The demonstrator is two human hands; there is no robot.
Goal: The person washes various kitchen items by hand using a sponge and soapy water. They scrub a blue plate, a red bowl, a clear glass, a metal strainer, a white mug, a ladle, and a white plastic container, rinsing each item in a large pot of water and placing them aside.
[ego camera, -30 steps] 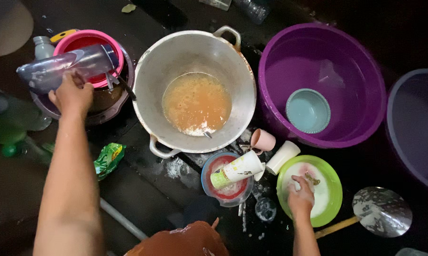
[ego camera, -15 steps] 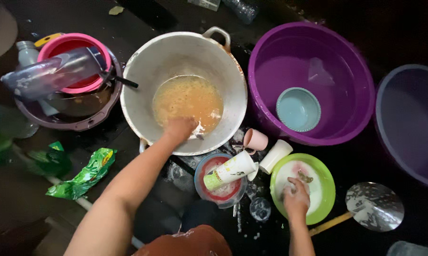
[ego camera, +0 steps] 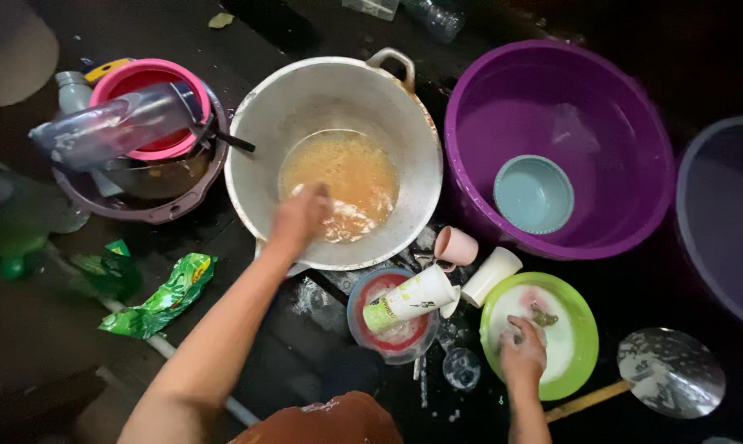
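Left hand (ego camera: 300,215) over metal pot (ego camera: 256,140), right hand (ego camera: 521,355) flat on green plate (ego camera: 583,308)

left hand (ego camera: 299,215): arm outstretched, fingers curled | right hand (ego camera: 523,353): palm down, flat

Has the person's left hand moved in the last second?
Yes. The left hand has left the clear bottle on the pink tub and swung right, into the big metal pot, over the orange liquid.

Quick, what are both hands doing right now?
Left hand: dipped in the metal pot with orange liquid; grip cannot be told.
Right hand: pressing flat on the green plate, holding nothing visible.
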